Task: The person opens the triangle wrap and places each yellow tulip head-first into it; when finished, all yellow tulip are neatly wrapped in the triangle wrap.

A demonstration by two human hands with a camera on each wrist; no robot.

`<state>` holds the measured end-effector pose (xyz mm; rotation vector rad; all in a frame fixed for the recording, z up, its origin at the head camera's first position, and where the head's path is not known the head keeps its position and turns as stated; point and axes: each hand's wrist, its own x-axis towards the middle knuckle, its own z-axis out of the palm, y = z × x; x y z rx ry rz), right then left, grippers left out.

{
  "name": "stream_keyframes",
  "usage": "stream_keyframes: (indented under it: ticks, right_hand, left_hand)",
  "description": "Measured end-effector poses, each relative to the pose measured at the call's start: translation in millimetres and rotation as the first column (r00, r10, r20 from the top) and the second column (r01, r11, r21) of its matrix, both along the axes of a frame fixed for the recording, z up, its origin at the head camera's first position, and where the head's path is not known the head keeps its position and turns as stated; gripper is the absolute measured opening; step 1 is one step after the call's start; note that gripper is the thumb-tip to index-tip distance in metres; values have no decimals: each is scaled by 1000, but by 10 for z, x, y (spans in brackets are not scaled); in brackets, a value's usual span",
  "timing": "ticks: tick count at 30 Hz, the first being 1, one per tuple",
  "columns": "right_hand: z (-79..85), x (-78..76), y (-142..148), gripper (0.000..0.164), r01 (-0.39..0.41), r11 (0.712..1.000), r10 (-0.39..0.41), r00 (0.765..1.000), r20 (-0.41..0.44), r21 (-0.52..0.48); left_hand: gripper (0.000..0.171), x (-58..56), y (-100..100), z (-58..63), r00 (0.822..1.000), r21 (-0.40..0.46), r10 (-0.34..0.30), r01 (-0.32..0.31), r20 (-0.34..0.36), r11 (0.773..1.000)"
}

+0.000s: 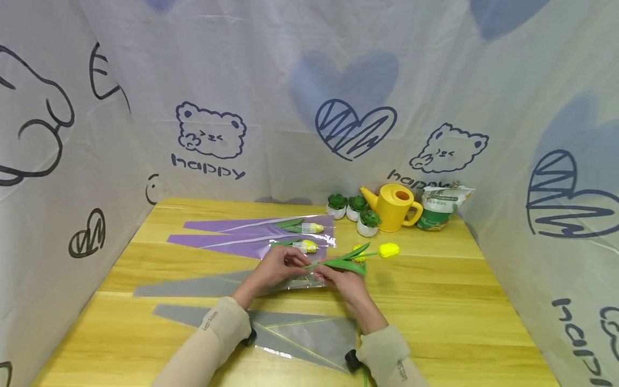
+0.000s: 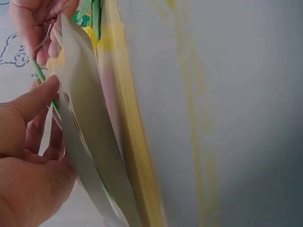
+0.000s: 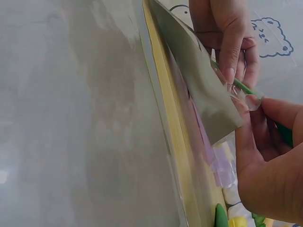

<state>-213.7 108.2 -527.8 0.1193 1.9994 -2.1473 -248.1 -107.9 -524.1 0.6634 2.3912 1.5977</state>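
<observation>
A yellow artificial tulip point(image 1: 389, 250) with green leaves points to the right. Its stem point(image 3: 244, 88) runs between both hands. My right hand point(image 1: 345, 282) pinches that stem below the leaves, with clear film at the fingertips. My left hand point(image 1: 282, 265) holds the open end of a grey flower sleeve point(image 2: 87, 94), its thumb against the film beside the stem. The lower end of the stem lies at the sleeve's mouth; how far inside is hard to tell. Another yellow tulip head point(image 1: 359, 253) shows partly behind the leaves.
Two purple sleeves point(image 1: 232, 240) with yellow tulips lie farther back. Nearer me lies another grey sleeve point(image 1: 309, 336). Along the back stand small potted succulents point(image 1: 368, 223), a yellow watering can point(image 1: 394, 207) and a green-and-white bag point(image 1: 440, 209). Printed curtains point(image 1: 271, 107) enclose the wooden table point(image 1: 450, 301).
</observation>
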Motion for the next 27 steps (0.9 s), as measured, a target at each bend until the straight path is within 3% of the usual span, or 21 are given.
stream_keyframes:
  ticks: [5, 10, 19, 27]
  right_hand:
    - [10, -16, 77, 33, 18, 999, -18, 1000, -10, -39]
    - [41, -20, 341, 45, 66, 994, -67, 998, -13, -85]
    - [143, 43, 868, 51, 245, 966, -243, 970, 26, -83]
    - [183, 79, 1028, 47, 189, 982, -187, 977, -100, 4]
  left_hand:
    - [16, -7, 3, 17, 1000, 9, 20, -20, 11, 1000]
    - [18, -37, -20, 24, 999, -23, 48, -48, -14, 999]
    - [18, -40, -59, 15, 999, -28, 17, -18, -36, 999]
    - [19, -3, -37, -15, 999, -46, 9, -10, -34, 999]
